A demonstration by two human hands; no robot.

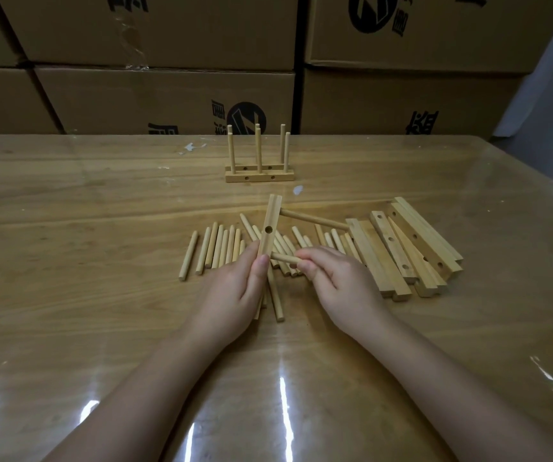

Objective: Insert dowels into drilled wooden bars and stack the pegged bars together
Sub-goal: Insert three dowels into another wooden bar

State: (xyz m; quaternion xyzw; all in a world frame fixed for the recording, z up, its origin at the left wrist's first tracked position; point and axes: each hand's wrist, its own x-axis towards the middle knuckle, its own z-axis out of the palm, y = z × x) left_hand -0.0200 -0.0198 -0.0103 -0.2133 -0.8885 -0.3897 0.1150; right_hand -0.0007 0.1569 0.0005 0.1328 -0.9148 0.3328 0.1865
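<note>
A person's two bare hands work over a glossy wooden table (68, 228). The left hand (231, 295) grips the near end of a drilled wooden bar (270, 218) between thumb and fingers, holding it off the table with its far end tilted away. One dowel (315, 220) already sits in the bar's far hole and juts out to the right; the middle hole (268, 229) is empty. The right hand (338, 278) pinches a second dowel (285, 258) with curled fingers, its tip meeting the bar at the near hole. Loose dowels (218, 248) lie scattered just beyond the hands. A pile of drilled bars (391, 241) lies to the right. Farther away, in the middle, two pegged bars (258, 176) rest side by side with several dowels standing upright. Cardboard boxes (168, 95) are stacked behind the table.
</note>
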